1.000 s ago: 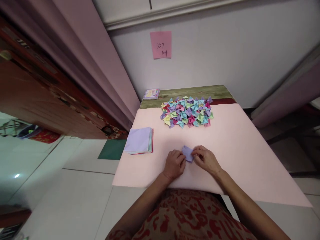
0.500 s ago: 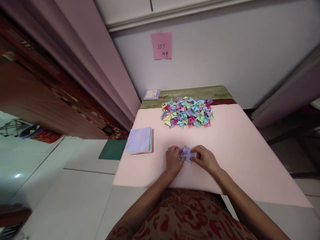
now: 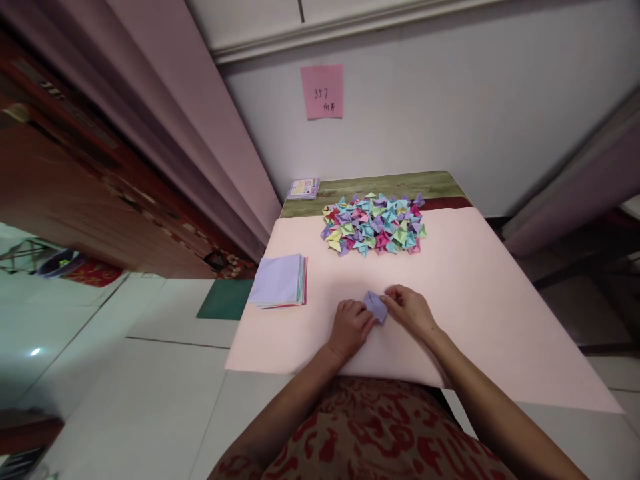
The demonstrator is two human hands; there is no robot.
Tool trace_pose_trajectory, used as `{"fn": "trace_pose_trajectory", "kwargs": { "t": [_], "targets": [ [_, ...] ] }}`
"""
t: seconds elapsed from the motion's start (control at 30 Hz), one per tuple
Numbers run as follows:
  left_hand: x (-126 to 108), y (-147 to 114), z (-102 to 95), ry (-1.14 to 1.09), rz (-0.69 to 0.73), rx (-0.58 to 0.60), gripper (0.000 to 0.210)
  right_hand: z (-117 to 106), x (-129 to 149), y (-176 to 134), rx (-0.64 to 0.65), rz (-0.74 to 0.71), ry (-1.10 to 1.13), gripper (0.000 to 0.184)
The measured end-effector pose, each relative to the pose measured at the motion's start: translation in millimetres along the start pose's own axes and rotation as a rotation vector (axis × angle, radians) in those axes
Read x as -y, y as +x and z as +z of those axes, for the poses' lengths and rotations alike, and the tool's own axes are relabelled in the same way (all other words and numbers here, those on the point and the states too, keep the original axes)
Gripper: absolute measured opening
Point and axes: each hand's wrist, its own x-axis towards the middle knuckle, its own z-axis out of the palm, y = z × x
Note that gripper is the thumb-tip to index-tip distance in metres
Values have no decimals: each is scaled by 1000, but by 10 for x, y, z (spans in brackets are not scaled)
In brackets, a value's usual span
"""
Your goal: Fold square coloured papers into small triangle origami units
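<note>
A small folded piece of purple origami paper [image 3: 375, 307] lies near the front of the pink-covered table [image 3: 465, 287], between my two hands. My left hand [image 3: 350, 326] grips its lower left side, fingers curled and pressed together. At its upper right edge, my right hand [image 3: 409, 310] pinches the paper between thumb and fingers. Beyond them sits a heap of folded paper pieces [image 3: 374, 225] in purple, blue, green, yellow and pink. To the left lies a stack of square paper sheets [image 3: 279, 280], purple on top.
A small printed pack [image 3: 303, 188] rests at the table's far left corner, on the green wood-patterned strip [image 3: 345, 192]. On the wall behind hangs a pink note [image 3: 323, 92] with handwriting. A purple curtain [image 3: 220, 120] and a reddish-brown door [image 3: 125, 193] stand to the left.
The paper has turned a little and its outline looks more compact, with a flap folded over. My right hand has shifted up along its edge; my left hand has moved slightly right.
</note>
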Motion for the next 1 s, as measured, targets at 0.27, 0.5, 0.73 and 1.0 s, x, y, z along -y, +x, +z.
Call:
{"fn": "trace_pose_trajectory", "kwargs": {
  "t": [0.27, 0.5, 0.73, 1.0],
  "targets": [
    [-44, 109, -25, -166, -233, -7, 12, -95, 269, 40, 135, 100, -343, 40],
    [-35, 143, -29, -124, -365, 3, 28, -113, 302, 4, 206, 140, -338, 20],
    [75, 189, 26, -115, -369, 10, 21, -63, 203, -75, 131, 72, -192, 13],
    [97, 195, -106, 72, -68, -168, 14, -38, 154, -75, -146, -316, -4, 20]
  ]
}}
